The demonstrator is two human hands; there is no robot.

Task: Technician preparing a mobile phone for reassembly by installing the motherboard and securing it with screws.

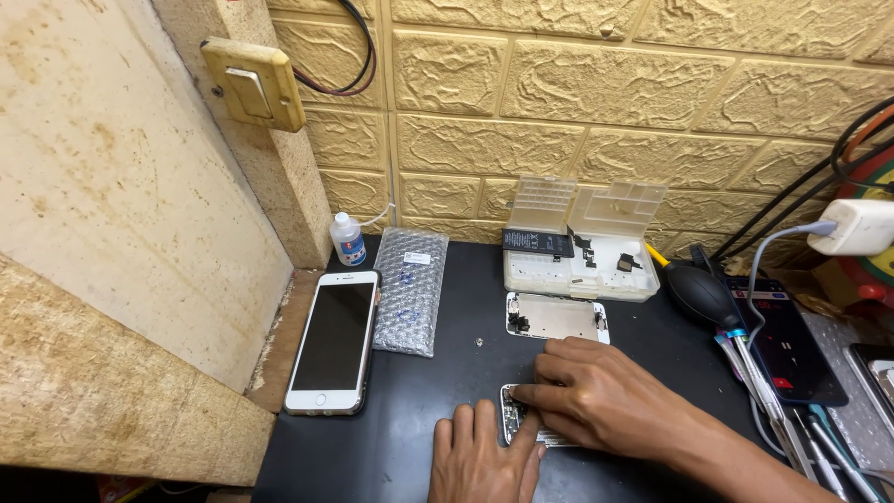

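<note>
phone housing point(515, 416): light, stiff, fragile; best gripped by side edges
left hand point(484, 458): flat, steadying housing
right hand point(596, 396): fingertips pressed on housing

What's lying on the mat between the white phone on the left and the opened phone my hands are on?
In the head view, the bubble-wrap pouch stands beside the white phone; nearer the opened phone lies a tiny screw-like bit on bare black mat.

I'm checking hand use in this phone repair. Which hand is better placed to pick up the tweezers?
Probably the right hand. The tweezers lie at the mat's right edge, on that arm's side. The left hand rests flat, steadying the opened phone, and would have to cross over the right.
</note>
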